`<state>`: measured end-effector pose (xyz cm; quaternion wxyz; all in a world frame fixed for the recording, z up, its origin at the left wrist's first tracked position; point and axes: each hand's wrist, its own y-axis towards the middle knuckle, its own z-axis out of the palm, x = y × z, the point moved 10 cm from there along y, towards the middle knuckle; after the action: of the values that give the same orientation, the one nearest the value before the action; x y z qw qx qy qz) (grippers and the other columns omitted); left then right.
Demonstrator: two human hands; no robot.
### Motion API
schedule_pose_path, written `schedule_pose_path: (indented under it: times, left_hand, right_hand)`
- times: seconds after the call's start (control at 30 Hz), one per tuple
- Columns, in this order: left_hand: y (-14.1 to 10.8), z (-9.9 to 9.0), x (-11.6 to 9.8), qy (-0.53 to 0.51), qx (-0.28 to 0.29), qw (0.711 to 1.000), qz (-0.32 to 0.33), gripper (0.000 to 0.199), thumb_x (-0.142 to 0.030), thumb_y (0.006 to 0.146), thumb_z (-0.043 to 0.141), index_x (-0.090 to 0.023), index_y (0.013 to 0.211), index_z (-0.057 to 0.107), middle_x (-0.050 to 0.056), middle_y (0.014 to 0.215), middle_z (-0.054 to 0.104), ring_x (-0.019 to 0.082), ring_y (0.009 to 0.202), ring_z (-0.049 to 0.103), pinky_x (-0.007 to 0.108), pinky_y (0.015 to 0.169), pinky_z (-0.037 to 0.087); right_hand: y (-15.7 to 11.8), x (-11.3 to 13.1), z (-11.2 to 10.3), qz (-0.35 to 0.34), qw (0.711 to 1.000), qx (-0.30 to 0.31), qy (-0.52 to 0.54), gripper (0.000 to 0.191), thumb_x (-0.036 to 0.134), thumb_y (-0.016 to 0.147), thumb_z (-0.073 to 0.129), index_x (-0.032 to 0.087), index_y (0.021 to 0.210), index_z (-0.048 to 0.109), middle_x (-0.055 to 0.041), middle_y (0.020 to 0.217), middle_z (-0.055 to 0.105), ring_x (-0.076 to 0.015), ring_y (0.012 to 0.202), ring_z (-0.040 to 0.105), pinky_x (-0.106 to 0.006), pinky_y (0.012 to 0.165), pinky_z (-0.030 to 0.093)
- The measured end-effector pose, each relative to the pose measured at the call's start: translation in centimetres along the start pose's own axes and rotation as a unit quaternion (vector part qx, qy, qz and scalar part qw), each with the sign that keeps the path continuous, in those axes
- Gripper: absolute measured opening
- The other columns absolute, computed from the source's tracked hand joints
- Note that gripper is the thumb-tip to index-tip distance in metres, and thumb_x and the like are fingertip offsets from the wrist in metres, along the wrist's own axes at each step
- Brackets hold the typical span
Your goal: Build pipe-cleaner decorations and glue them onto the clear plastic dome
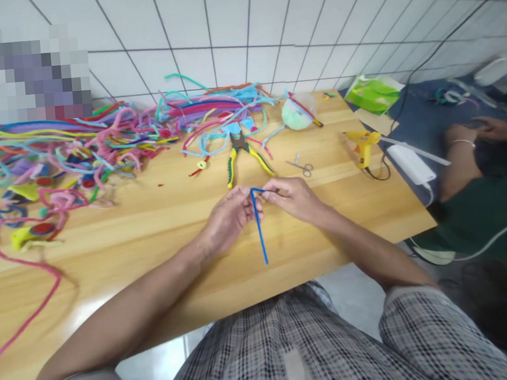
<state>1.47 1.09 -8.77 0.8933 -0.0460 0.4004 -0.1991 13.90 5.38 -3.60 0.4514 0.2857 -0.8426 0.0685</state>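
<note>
A blue pipe cleaner point(260, 233) is bent sharply near its top, with its long part pointing down toward me over the wooden table. My left hand point(234, 215) pinches it at the bend. On the short arm of the bend, the fingertips of my right hand point(293, 197) are closed. Just beyond both hands lie pliers point(249, 150) with yellow and green handles, their jaws toward the wall. Small scissors point(301, 167) rest to the right of the pliers.
Many coloured pipe cleaners point(113, 139) are heaped along the wall and left side. A yellow glue gun point(364, 145) stands near the table's right edge, by a white power strip point(412, 164) and a green packet point(373, 93). Another person's arm point(463, 153) is at the right.
</note>
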Motion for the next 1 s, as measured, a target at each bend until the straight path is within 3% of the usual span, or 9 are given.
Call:
schedule_pose_path:
  times: [0.17, 0.3, 0.47, 0.67, 0.83, 1.0]
  left_hand:
    - [0.1, 0.3, 0.5, -0.047, 0.026, 0.998, -0.032, 0.039, -0.039, 0.084, 0.100, -0.014, 0.089, 0.072, 0.002, 0.078, 0.076, 0.014, 0.063, 0.074, 0.023, 0.061, 0.065]
    - [0.2, 0.5, 1.0, -0.071, 0.039, 0.995, -0.056, 0.041, -0.036, 0.079, 0.104, -0.013, 0.088, 0.071, 0.002, 0.079, 0.077, 0.014, 0.061, 0.075, 0.024, 0.059, 0.066]
    - [0.0, 0.9, 1.5, -0.082, 0.054, 0.992, -0.081, 0.039, -0.034, 0.080, 0.105, -0.011, 0.089, 0.074, 0.002, 0.078, 0.077, 0.014, 0.060, 0.076, 0.023, 0.059, 0.067]
    - [-0.2, 1.1, 1.9, -0.075, 0.060, 0.991, -0.091, 0.031, -0.029, 0.085, 0.099, -0.012, 0.086, 0.073, 0.003, 0.079, 0.077, 0.013, 0.061, 0.075, 0.023, 0.059, 0.066]
    - [-0.2, 1.1, 2.0, -0.061, 0.053, 0.991, -0.110, 0.037, -0.030, 0.078, 0.103, -0.013, 0.083, 0.071, 0.001, 0.076, 0.074, 0.011, 0.055, 0.068, 0.020, 0.049, 0.058]
    - [-0.4, 1.1, 2.1, -0.032, 0.048, 0.990, -0.126, 0.040, -0.032, 0.076, 0.102, -0.014, 0.082, 0.066, -0.003, 0.072, 0.068, 0.002, 0.041, 0.042, 0.013, 0.039, 0.036]
  right_hand:
    - [-0.1, 0.1, 0.2, -0.019, 0.999, -0.021, -0.015, 0.016, 0.031, 0.101, 0.069, 0.021, 0.105, 0.081, -0.0035, 0.091, 0.084, -0.0188, 0.083, 0.076, -0.030, 0.079, 0.055]
    - [-0.5, 1.3, -0.3, -0.082, 0.992, -0.090, -0.041, 0.016, 0.026, 0.101, 0.069, 0.023, 0.115, 0.077, -0.0041, 0.101, 0.086, -0.0194, 0.091, 0.081, -0.031, 0.085, 0.062]
    - [-1.4, 3.5, -0.3, -0.197, 0.966, -0.133, -0.104, 0.013, 0.020, 0.106, 0.065, 0.023, 0.112, 0.076, -0.0051, 0.100, 0.084, -0.0197, 0.091, 0.080, -0.033, 0.085, 0.063]
    - [-2.0, 4.2, 0.0, -0.245, 0.947, -0.147, -0.148, 0.017, 0.016, 0.106, 0.062, 0.024, 0.106, 0.077, -0.0051, 0.094, 0.080, -0.0199, 0.086, 0.076, -0.034, 0.081, 0.062]
    - [-2.1, 4.9, -0.2, -0.275, 0.940, -0.148, -0.141, 0.017, 0.012, 0.104, 0.063, 0.023, 0.102, 0.076, -0.0038, 0.091, 0.078, -0.0184, 0.083, 0.075, -0.031, 0.077, 0.061]
    - [-1.7, 4.8, -0.3, -0.276, 0.942, -0.117, -0.151, 0.016, 0.015, 0.106, 0.064, 0.023, 0.101, 0.077, -0.0040, 0.091, 0.077, -0.0183, 0.082, 0.074, -0.031, 0.075, 0.059]
